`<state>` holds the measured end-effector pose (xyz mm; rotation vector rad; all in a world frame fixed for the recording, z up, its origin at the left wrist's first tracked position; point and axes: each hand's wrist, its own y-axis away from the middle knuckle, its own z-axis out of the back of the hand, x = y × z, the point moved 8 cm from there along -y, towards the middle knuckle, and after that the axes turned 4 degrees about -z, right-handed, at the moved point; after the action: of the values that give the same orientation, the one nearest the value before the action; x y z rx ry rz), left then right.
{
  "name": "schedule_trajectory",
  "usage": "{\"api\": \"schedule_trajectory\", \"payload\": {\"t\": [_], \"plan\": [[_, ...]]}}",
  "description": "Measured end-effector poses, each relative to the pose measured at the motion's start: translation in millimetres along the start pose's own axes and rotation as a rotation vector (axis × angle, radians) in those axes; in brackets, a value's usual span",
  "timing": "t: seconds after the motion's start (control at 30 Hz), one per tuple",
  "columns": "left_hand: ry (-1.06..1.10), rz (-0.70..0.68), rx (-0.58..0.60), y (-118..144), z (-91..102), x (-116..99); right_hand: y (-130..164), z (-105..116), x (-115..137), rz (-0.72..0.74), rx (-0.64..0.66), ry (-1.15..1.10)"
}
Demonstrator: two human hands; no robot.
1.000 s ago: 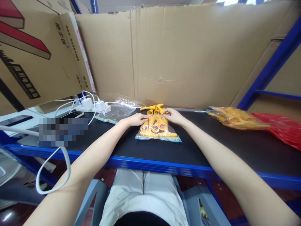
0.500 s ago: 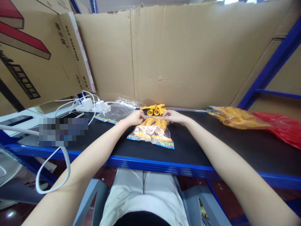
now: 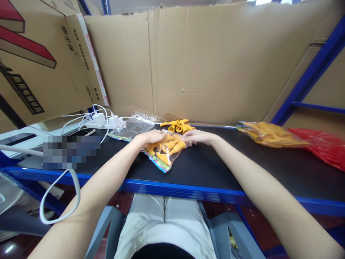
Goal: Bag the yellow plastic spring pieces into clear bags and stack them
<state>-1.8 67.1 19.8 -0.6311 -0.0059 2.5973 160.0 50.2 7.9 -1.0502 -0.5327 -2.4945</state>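
Both hands on one clear plastic bag [image 3: 165, 151] of orange plastic pieces, near the middle of the black table [image 3: 242, 169]. Left hand [image 3: 149, 137] is closed on the bag's far left edge, fingers curled over the top of it. Right hand [image 3: 198, 136] pinches the bag's far right edge, fingertips on the plastic. Bag is tilted: far edge is lifted between the two hands, and the near corner with the colourful printed strip points down and left, at or just above the table surface; cannot tell if it touches. Orange pieces are bunched inside, just below the hands. Just beyond the hands, a small loose pile of orange pieces [image 3: 179, 126] sits on the table by the cardboard wall [image 3: 205, 64], not touching the bag. Left of that, a flat empty clear bag [image 3: 132, 127] lies on the table. Further left: a white power strip [image 3: 107, 121] with chargers plugged in, white cables running from it, and a phone [image 3: 81, 132] just near of it. Far right: another filled bag of orange pieces [image 3: 269, 135] lying flat, next to a red plastic bag [image 3: 320, 147]. A printed cardboard box [image 3: 40, 64] stands at upper left. Blue shelf frame [image 3: 307, 77] at right.
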Motion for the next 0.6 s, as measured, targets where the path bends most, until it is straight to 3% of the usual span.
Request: {"api": "schedule_trajectory", "payload": {"t": [0.17,0.4,0.6], "plan": [[0.058,-0.033,-0.006,0,-6.8,3,-5,-11,2,0.025,0.062,-0.144],[-0.104,-0.123,-0.082,-1,-8.1,-7,-19,-15,-16,-0.110,-0.142,-0.749],[-0.138,-0.226,-0.143,2,-7.5,-23,-22,-33,-4,-0.049,0.037,-0.927]]}}
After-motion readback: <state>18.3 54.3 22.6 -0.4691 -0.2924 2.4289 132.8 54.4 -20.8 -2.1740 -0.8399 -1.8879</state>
